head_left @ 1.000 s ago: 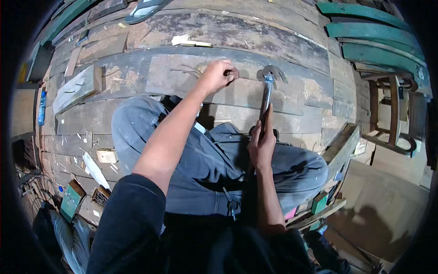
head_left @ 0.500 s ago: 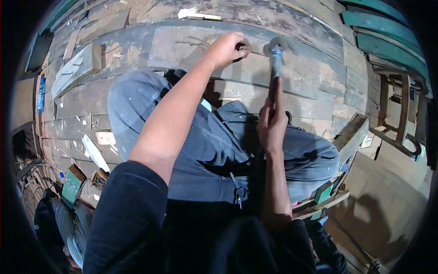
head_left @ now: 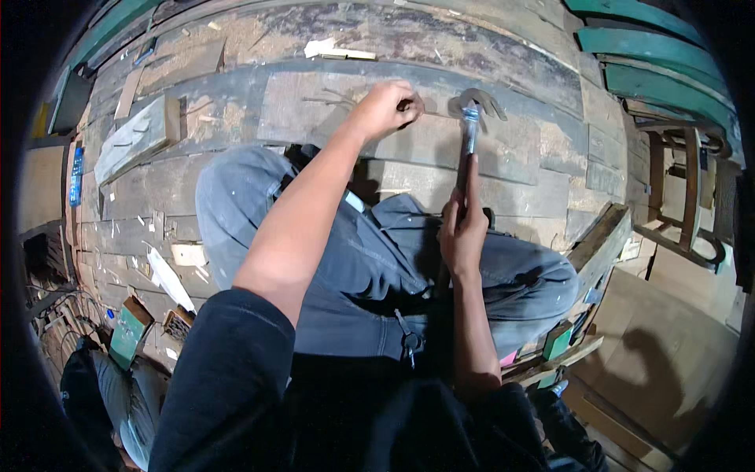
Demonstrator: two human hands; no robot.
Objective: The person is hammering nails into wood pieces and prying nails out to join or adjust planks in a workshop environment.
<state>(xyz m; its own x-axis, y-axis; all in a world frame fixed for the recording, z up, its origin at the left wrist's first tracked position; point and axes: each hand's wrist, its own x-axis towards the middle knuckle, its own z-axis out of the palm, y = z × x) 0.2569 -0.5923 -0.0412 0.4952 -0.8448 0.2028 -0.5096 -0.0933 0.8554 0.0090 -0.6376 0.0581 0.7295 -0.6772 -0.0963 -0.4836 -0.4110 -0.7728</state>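
Observation:
My right hand (head_left: 464,236) is wrapped round the wooden handle of a claw hammer (head_left: 470,130), just above my right thigh. The hammer points away from me, its curved metal head over the wooden boards. To the left of the head, my left hand (head_left: 385,112) is closed, thumb and fingers curled together low over the boards. Whatever is pinched in it is hidden or too thin to name. Several thin nail-like pieces (head_left: 329,99) lie on the flat board (head_left: 283,118) left of that hand.
A wooden block (head_left: 138,140) with nails sticking out stands at left, near a blue bottle (head_left: 76,175). Green slats (head_left: 653,47) and a wooden frame (head_left: 692,189) are at right. Wood scraps and sawdust litter the boards. Another person's leg (head_left: 118,385) shows at lower left.
The hammer head has shifted slightly down and left in the picture, and its claw shows more clearly. My left hand sits a little lower, still closed. The whole view has shifted slightly.

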